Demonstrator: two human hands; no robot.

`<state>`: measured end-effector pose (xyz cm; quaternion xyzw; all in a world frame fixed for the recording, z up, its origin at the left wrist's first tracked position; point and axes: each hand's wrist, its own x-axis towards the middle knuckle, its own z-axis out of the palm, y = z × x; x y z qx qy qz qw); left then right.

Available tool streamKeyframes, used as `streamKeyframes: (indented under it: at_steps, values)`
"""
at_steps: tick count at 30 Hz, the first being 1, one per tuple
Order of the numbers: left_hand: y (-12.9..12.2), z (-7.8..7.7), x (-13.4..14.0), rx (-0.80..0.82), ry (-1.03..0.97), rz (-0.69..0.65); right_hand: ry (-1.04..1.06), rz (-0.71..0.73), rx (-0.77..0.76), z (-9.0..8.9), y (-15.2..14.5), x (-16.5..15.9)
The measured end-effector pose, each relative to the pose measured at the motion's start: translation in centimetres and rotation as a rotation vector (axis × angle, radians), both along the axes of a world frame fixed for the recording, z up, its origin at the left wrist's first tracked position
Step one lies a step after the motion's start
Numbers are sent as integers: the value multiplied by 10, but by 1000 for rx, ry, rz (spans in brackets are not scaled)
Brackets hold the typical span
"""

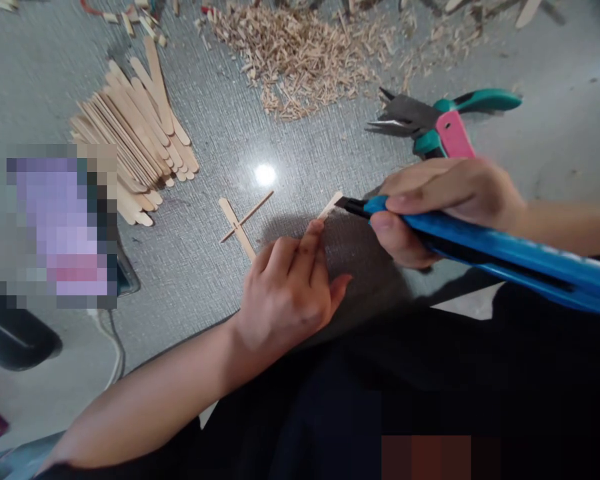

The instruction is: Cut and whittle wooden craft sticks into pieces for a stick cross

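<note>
Nearest you, your left hand (290, 283) lies over the desk (220, 147), thumb apart, fingers bent down, gripping nothing; a fingertip pins a partly hidden wooden stick (329, 208). Your right hand (455, 187) is wrapped firmly around a blue utility knife (505, 250), blade at the stick's free end. Should the blade skid off that narrow wood, it could nick the pinning finger; light pressure might let the stick twist. Leftward, two crossed sticks (227, 208) could be nudged by your knuckles. Farther off lie pliers (433, 117), bundled sticks (140, 133) and wood shavings (300, 60).
</note>
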<state>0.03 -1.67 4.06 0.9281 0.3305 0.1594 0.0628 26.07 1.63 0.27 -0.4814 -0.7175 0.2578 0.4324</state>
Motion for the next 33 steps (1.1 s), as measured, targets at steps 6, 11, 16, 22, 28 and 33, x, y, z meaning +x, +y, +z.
streamKeyframes:
  at_steps: [6,11,16,22,28,33]
  values:
    - [-4,-5,0,19,-3,2,-61,182,255,-1,4,-5]
    - [-4,-8,0,24,-47,9,-79,168,253,2,5,-6]
    - [-3,-9,-1,23,-57,13,-87,147,214,3,3,-6]
    - [-3,-9,-2,6,-78,6,-102,152,98,0,-1,0]
    - [-2,-12,-2,11,-80,11,-101,136,76,-4,-1,1]
    - [-3,-16,-2,28,-107,-2,-111,184,125,-3,2,1]
